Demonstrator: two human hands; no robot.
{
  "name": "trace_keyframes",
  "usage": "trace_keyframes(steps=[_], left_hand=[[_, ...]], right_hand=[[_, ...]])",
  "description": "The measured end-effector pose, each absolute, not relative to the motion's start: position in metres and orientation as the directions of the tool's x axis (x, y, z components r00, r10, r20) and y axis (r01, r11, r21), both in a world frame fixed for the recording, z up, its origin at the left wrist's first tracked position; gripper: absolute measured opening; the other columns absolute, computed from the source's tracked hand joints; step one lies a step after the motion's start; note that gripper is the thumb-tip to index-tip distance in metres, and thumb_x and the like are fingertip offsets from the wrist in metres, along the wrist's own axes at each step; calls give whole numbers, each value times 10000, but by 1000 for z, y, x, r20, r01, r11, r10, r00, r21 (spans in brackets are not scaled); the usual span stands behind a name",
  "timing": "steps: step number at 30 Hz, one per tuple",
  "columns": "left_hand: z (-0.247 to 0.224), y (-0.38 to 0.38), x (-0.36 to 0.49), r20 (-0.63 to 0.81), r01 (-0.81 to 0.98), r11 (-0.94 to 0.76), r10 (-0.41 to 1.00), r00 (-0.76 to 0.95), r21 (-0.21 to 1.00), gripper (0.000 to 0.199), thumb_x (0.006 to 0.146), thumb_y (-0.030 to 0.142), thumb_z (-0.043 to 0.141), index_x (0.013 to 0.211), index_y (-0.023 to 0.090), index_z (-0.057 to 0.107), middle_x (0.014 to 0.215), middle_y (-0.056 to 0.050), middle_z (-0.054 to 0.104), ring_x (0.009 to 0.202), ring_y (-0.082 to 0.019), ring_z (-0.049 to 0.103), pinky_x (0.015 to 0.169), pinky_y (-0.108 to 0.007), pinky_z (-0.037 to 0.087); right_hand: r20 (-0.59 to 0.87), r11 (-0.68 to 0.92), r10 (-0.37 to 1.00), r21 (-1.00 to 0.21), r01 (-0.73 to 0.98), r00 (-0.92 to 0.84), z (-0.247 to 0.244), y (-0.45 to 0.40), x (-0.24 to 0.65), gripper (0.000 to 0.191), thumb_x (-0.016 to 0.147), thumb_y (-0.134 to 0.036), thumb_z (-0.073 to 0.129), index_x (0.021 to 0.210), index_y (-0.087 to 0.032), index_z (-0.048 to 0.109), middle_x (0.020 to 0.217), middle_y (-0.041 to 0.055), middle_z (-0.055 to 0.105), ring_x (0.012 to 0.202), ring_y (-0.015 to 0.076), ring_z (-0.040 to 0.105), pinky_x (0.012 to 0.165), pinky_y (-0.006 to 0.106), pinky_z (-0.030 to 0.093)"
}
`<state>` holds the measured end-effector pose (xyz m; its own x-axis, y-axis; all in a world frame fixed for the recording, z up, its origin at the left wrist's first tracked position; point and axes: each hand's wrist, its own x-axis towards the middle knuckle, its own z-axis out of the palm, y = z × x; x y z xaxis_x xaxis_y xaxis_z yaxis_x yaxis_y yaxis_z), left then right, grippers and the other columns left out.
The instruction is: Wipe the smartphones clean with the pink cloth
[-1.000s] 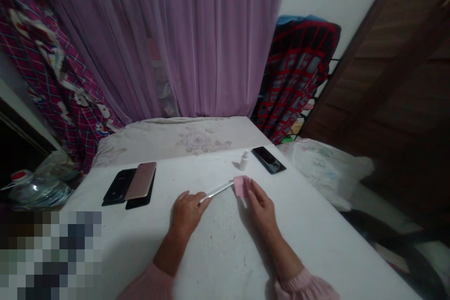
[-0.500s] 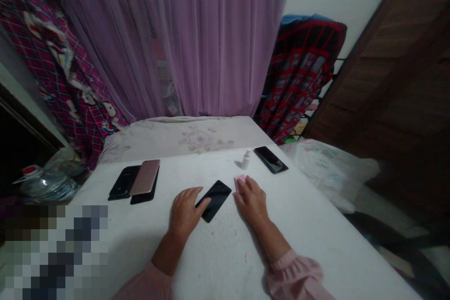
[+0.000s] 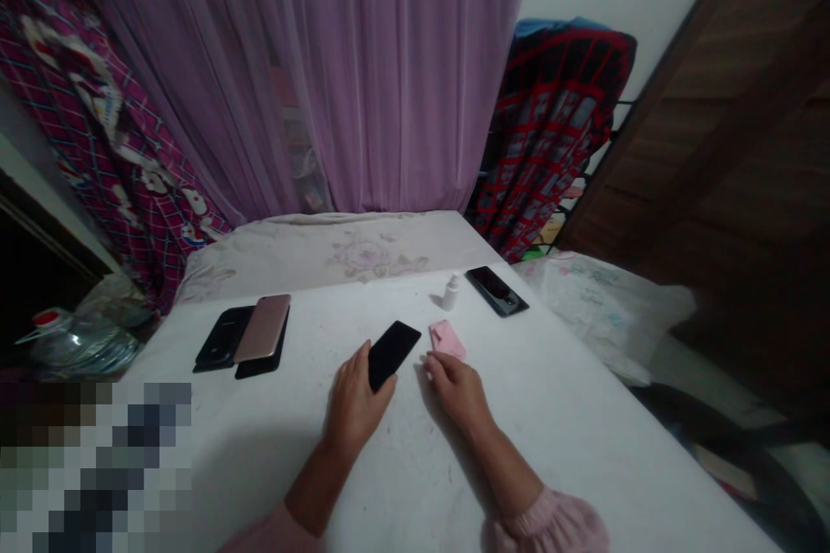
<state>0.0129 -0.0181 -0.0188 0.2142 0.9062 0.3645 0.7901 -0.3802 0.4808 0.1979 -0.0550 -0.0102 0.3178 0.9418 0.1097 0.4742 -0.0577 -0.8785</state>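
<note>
Black smartphone, gripped in left hand
Loose fingers at its lower edge could let it slip; open right hand lies just below pink case.

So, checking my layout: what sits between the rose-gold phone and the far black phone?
Head view: a small white bottle stands there, nearer the far black phone.

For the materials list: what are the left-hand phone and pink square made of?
The black phone looks like glossy glass, from its smooth dark sheen. The pink square looks like matte fabric or foam, from its soft folded edge; hard to tell which.
</note>
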Motion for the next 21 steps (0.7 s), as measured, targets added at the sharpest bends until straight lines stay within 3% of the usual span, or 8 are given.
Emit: trace_keyframes(steps=[4,7,11,14,16,19,21], left_hand=[[-12,-21,32,425,700,-441,880,214,562,641,814,328,598,1387,179,355,1260,-144,602,1135,-289,587,952,-438,479],[-7,-28,50,469,670,-504,846,254,546,687,807,306,620,1407,168,318,1288,-164,575,1167,-300,563,976,-464,462],[-4,-35,59,455,607,-603,795,402,517,829,800,292,642,1479,206,176,1396,-147,492,1259,-295,497,1022,-470,434],[-11,-33,51,455,579,-676,736,501,456,852,825,322,626,1502,210,121,1472,-154,407,1331,-296,419,1056,-471,405],[-18,-29,42,471,586,-691,721,508,424,785,864,326,576,1503,195,142,1484,-161,391,1342,-292,405,1066,-471,394],[-29,-22,32,493,615,-670,734,467,415,669,906,293,495,1496,195,196,1459,-150,430,1325,-276,431,1058,-464,406],[-35,-19,29,494,629,-653,748,444,423,630,912,272,471,1488,202,226,1441,-141,455,1311,-269,449,1050,-460,417]], right_hand=[[-9,-30,972,-996,87,234,-4,-52,188,531,798,-593,561,1056,-146,684,773,73,722,606,194,644,547,295,502],[-43,5,951,-988,-155,307,-3,-50,185,539,695,-618,680,945,-140,680,665,45,675,556,167,599,486,252,447],[-77,51,904,-958,-283,421,-5,-55,201,502,623,-598,740,850,-156,663,661,32,665,553,163,583,513,266,454],[-20,61,842,-989,-132,539,-3,-64,237,456,653,-565,692,869,-163,669,738,48,691,656,197,616,595,294,482],[66,11,776,-996,90,627,1,-68,271,437,701,-544,616,912,-167,684,802,56,709,725,215,630,660,310,490],[198,-187,704,-874,448,682,10,-61,326,429,754,-504,511,960,-179,701,777,50,714,723,231,634,678,329,484],[243,-286,692,-772,568,680,17,-47,358,414,788,-434,469,997,-167,709,836,71,729,775,238,650,712,327,484]])
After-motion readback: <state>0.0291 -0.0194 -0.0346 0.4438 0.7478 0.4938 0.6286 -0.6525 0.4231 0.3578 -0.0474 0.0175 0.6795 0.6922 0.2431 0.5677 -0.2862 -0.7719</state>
